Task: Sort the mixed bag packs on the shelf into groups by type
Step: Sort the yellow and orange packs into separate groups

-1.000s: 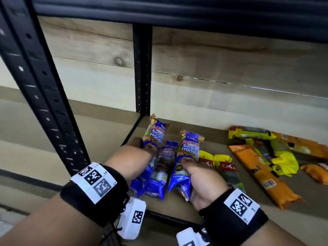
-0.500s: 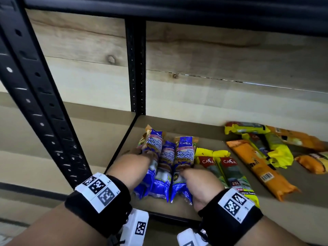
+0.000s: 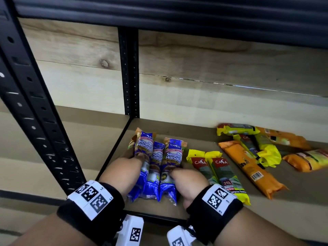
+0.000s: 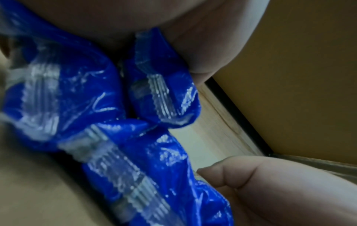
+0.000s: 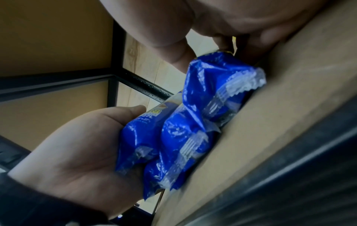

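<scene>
Three blue bag packs (image 3: pixel 157 157) lie side by side at the front left of the shelf board (image 3: pixel 292 206). My left hand (image 3: pixel 136 158) cups the outer side of the left pack, thumb on top. My right hand (image 3: pixel 177 172) grips the right pack from its other side. The left wrist view shows the packs' crimped blue ends (image 4: pixel 77 99) between my palm and thumb (image 4: pixel 260 180). The right wrist view shows the blue packs (image 5: pixel 183 130) squeezed between my left hand (image 5: pixel 77 145) and my right hand (image 5: pixel 212 23).
Two yellow packs with red labels (image 3: pixel 213 167) lie just right of my right hand. Farther right, a long orange pack (image 3: pixel 248 167) and a loose mix of yellow packs (image 3: pixel 266 151) and orange packs (image 3: pixel 308 160). Black posts (image 3: pixel 128 73) and the upper shelf (image 3: pixel 159 11) frame the bay.
The blue packs were tilted up in both hands; now they lie flat on the board, pressed close together. Both hands have come down with them.
</scene>
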